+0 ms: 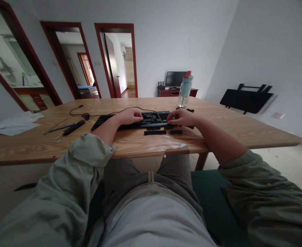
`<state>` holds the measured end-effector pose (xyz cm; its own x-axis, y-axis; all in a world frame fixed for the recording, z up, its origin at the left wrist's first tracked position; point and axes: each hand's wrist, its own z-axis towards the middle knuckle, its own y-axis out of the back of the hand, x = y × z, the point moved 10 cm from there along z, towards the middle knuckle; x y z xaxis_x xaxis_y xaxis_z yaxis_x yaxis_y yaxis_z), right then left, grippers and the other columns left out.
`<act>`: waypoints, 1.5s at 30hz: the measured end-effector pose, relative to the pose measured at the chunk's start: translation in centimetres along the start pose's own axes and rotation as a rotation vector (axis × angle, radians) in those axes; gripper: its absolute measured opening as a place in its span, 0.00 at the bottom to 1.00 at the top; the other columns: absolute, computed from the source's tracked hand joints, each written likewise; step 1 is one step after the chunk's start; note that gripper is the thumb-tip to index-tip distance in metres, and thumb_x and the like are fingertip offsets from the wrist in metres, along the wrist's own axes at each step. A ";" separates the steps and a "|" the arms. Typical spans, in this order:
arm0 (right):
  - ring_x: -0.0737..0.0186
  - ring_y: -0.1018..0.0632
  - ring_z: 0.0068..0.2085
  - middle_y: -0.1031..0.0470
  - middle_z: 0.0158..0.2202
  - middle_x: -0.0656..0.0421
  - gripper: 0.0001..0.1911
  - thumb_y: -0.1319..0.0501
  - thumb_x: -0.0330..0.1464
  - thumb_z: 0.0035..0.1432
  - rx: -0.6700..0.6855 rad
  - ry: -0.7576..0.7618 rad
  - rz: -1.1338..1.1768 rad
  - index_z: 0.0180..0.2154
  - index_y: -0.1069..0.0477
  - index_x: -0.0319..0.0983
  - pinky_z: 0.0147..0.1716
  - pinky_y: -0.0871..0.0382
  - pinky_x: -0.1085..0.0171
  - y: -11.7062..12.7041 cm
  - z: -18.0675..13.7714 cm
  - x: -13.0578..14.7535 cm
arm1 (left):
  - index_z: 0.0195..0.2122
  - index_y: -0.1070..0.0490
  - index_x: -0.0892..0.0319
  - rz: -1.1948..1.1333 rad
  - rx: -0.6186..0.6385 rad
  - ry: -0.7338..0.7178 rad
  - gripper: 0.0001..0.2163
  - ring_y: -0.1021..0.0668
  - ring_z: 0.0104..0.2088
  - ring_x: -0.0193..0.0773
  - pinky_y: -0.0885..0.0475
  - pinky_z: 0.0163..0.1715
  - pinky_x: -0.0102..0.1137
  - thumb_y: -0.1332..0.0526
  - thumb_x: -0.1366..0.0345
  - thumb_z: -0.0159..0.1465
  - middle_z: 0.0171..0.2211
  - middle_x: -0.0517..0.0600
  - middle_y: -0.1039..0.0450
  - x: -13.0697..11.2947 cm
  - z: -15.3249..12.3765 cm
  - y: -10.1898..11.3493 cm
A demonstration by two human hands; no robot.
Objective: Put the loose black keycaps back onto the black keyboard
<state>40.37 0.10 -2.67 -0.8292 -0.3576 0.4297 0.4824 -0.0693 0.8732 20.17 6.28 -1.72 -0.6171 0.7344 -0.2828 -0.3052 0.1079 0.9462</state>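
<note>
A black keyboard [154, 117] lies on the wooden table in front of me, some of its key places looking bare. My left hand [130, 116] rests over its left-middle part, fingers curled down against it. At the right end, my right hand [184, 117] is closed in a pinch over the keys; whatever lies between those fingertips is too small to make out. Along the near side of the keyboard are rows of loose black keycaps [154, 132], with another short row [176, 132] below my right hand. More small dark pieces [190, 110] sit behind that hand.
A clear bottle [185, 91] with a red and blue top stands behind my right hand. Left of the keyboard lie a coiled cable [85, 116], a black pen-like tool [73, 128] and a blue one [61, 127]. White paper [15, 122] covers the table's [130, 144] left corner.
</note>
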 end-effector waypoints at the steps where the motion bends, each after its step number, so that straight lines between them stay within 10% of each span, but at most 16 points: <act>1: 0.62 0.26 0.31 0.21 0.32 0.57 0.16 0.36 0.41 0.53 -0.066 -0.014 0.026 0.39 0.20 0.38 0.31 0.34 0.65 1.3 -0.1 -0.8 | 0.40 0.22 0.60 0.000 -0.003 -0.003 0.16 0.24 0.33 0.38 0.31 0.35 0.30 0.42 0.54 0.60 0.34 0.50 0.21 0.0 0.0 0.0; 6: 0.59 0.25 0.34 0.20 0.33 0.55 0.13 0.36 0.38 0.54 -0.316 -0.276 -0.008 0.38 0.20 0.37 0.33 0.33 0.64 7.1 -2.0 -8.2 | 0.38 0.22 0.60 0.028 -0.001 -0.002 0.15 0.24 0.33 0.38 0.32 0.34 0.30 0.41 0.55 0.60 0.34 0.50 0.21 -0.2 -0.2 0.2; 12: 0.55 0.23 0.31 0.21 0.28 0.55 0.08 0.29 0.39 0.46 -0.079 -0.452 -0.163 0.28 0.19 0.41 0.32 0.31 0.61 5.5 -2.4 -13.0 | 0.38 0.22 0.61 0.028 -0.002 -0.009 0.16 0.24 0.34 0.39 0.32 0.34 0.30 0.42 0.54 0.60 0.34 0.51 0.21 -0.5 -0.3 0.4; 45: 0.68 0.34 0.23 0.32 0.22 0.61 0.20 0.31 0.49 0.49 -0.066 -0.230 0.409 0.32 0.29 0.40 0.22 0.40 0.66 3.5 -1.9 -5.4 | 0.40 0.21 0.60 0.014 -0.008 -0.011 0.17 0.23 0.35 0.40 0.31 0.37 0.31 0.42 0.54 0.60 0.36 0.52 0.20 -0.1 -0.1 0.2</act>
<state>47.06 -0.02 -2.41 -0.6050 -0.1528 0.7814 0.7930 -0.0280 0.6085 20.08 6.14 -1.54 -0.6130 0.7433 -0.2680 -0.3026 0.0925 0.9486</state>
